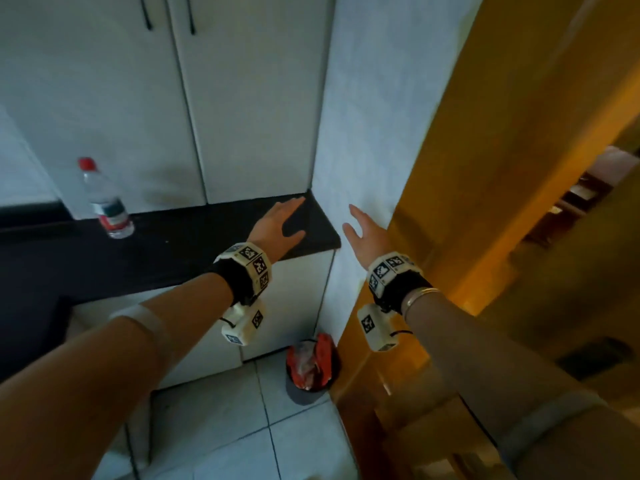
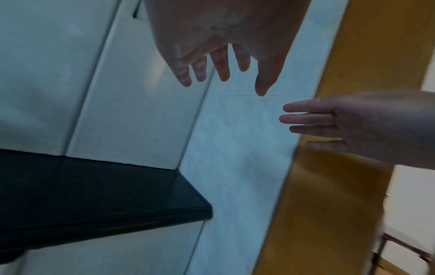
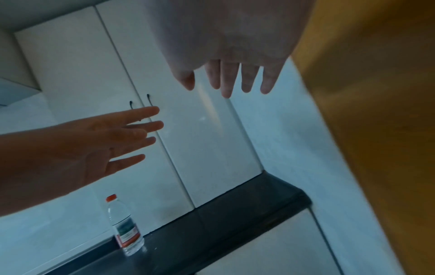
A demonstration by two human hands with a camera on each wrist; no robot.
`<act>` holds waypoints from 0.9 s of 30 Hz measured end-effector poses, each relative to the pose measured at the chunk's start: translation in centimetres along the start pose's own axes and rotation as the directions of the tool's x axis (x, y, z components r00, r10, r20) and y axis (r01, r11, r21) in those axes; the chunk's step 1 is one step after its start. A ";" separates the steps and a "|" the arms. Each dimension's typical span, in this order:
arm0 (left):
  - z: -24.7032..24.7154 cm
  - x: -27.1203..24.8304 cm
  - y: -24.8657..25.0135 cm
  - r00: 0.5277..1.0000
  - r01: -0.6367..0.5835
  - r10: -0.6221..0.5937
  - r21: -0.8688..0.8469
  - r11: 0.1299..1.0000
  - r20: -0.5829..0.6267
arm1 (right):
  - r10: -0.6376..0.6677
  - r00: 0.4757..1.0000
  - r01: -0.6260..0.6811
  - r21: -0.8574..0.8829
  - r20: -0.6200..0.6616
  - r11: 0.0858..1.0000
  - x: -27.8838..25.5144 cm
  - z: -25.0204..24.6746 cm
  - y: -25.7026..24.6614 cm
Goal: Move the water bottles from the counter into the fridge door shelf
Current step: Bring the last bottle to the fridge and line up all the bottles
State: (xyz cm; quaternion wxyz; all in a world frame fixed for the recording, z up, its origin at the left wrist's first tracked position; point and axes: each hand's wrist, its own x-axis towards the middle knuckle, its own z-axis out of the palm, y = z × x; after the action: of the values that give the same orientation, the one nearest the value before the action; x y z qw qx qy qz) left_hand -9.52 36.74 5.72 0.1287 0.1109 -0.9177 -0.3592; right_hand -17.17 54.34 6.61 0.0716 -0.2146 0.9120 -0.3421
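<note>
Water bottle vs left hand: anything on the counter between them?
Nothing: only bare black counter lies between the water bottle and the open left hand, clearest in the head view. The right wrist view agrees.

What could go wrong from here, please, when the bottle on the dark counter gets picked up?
The water bottle stands upright, tall and narrow, on the black counter, well away from both open hands, so a hasty sideways reach by the left hand might tip it over. The right hand is close to the tiled wall and could bump it. No fridge shows in any view, so the carry may mean a blind turn past the bin on the floor.
</note>
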 end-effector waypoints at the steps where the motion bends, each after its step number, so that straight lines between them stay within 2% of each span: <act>1: -0.8 0.4 -1.1 0.999 0.026 -0.026 0.009 1.000 -0.025 | -0.029 0.999 0.028 0.021 0.015 0.999 1.2 0.8 -0.9; 6: -5.3 1.3 -7.1 0.989 0.101 -0.096 0.039 0.994 -0.114 | -0.174 0.982 0.173 0.027 0.072 0.985 6.1 6.1 -5.7; 9: -8.2 1.6 -11.0 0.977 0.150 -0.143 0.037 0.988 -0.158 | -0.213 0.969 0.211 0.030 0.128 0.977 8.6 9.8 -9.0; 13: -12.4 2.1 -16.5 0.968 0.187 -0.174 0.059 0.980 -0.183 | -0.287 0.947 0.283 0.047 0.142 0.958 10.9 15.0 -14.1; 21: -20.3 3.1 -26.2 0.941 0.266 -0.254 0.023 0.964 -0.225 | -0.316 0.927 0.305 0.085 0.201 0.949 14.7 25.0 -23.2; 27: -23.1 3.9 -31.6 0.898 0.341 -0.331 -0.014 0.940 -0.289 | -0.318 0.914 0.307 0.082 0.252 0.948 17.5 30.6 -27.4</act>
State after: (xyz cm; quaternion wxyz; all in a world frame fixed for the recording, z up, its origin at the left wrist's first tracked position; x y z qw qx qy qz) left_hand -2.34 -1.65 1.02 0.1946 0.3209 -0.8627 -0.3390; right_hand -14.99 9.98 1.73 0.1404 -0.3994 0.8413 -0.3362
